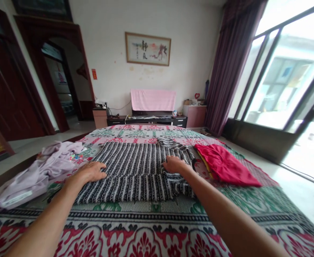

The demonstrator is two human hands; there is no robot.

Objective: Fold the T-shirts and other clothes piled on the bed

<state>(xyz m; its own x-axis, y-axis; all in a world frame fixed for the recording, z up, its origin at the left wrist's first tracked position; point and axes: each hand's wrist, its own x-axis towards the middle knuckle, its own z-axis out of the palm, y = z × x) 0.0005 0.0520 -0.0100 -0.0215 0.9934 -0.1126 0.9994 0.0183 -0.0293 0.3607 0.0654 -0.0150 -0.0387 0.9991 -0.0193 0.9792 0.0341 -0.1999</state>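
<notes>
A black-and-white striped knit sweater [135, 160] lies spread on a patterned blanket [143, 221] in front of me. My left hand [92, 172] rests at its left edge, palm down, fingers and thumb apart. Toward the sweater's right side, my right hand [173, 164] touches the knit with its fingers slightly bent and apart; the fabric there looks folded and bunched. Neither hand visibly grips the cloth. The undersides of both hands are hidden.
To the left lies a crumpled pale lilac garment [47, 164]. A folded red cloth [226, 164] sits on the right. Beyond the blanket stands a low cabinet [116, 120] with a pink cloth [153, 100] draped over something on top. Glass doors [277, 96] line the right.
</notes>
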